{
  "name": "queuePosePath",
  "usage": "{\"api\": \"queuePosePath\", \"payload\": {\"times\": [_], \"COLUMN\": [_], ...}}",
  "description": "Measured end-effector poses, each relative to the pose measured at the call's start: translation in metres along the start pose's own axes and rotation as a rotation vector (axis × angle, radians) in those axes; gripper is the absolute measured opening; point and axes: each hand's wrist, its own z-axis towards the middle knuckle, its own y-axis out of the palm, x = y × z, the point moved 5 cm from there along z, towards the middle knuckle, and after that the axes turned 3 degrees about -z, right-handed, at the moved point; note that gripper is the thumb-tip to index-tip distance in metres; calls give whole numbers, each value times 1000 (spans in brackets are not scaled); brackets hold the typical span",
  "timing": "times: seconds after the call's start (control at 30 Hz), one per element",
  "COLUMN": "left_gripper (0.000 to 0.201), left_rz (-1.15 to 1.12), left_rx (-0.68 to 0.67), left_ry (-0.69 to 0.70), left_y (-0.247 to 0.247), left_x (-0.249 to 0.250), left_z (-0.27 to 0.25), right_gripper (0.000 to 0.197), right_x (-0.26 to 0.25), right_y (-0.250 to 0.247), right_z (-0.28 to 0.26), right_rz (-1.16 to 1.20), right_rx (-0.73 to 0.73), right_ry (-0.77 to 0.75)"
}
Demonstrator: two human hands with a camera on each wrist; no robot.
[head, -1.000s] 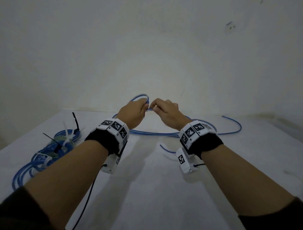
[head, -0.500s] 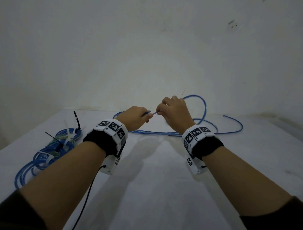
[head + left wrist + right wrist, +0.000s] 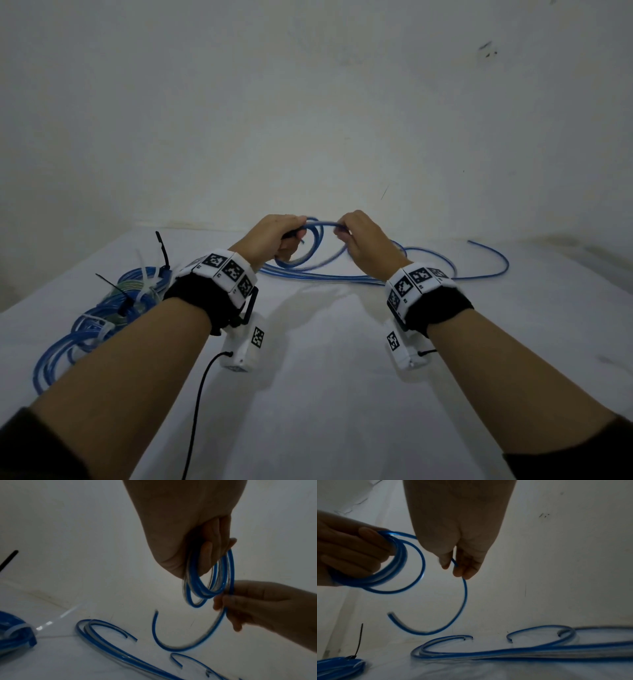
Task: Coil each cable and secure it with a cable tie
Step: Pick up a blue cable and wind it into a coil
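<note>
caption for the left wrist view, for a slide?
Left hand grips small blue cable coil; right hand feeds the next loop.

Dim, bluish light; soft motion blur.

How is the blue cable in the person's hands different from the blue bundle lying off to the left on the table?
The cable in the hands is raised off the table, held by the left hand and right hand; the bundle lies untouched. The held cable has only a few small loops, its tail unwound; the bundle is fully coiled. The bundle carries cable ties; I see none on the held cable. Both are blue.
</note>
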Motion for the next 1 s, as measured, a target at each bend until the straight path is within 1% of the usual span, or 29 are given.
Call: {"api": "queuePosePath", "payload": {"times": [0.07,0.17,0.27,0.3,0.37,0.43,0.53,0.6,0.67,0.77,0.87,1.0], "left_gripper": [38,38,34,32,31,30,31,31,30,32,47,69], "left_rz": [-109,-278,-442,-471,-515,-550,-606,-636,-649,-625,-656,-775], "left_rx": [29,60,67,79,110,125,150,168,176,185,183,146], "left_ry": [8,6,20,33,72,110,142,154,155,142,102,89], "left_y": [-4,-11,-12,-13,-13,-11,-7,-4,-1,4,8,5], "left_x": [2,2,1,1,2,2,1,0,-1,-4,-4,-2], "left_z": [1,1,3,4,6,9,11,12,13,13,15,15], "right_gripper": [16,17,20,19,19,24,19,26,31,20,13,13], "right_x": [12,25,31,32,32,27,15,7,1,-8,-11,-9], "right_y": [1,6,8,9,10,12,15,20,27,33,35,37], "right_z": [-3,-7,-10,-12,-16,-19,-19,-17,-18,-19,-19,-22], "right_rz": [-8,-23,-33,4,179,337,440,509,639,709,710,805], "right_rx": [8,-34,-76,-74,-57,-70,-152,-219,-279,-313,-295,-237], "right_ry": [85,214,277,303,354,353,304,280,301,284,262,289]}}
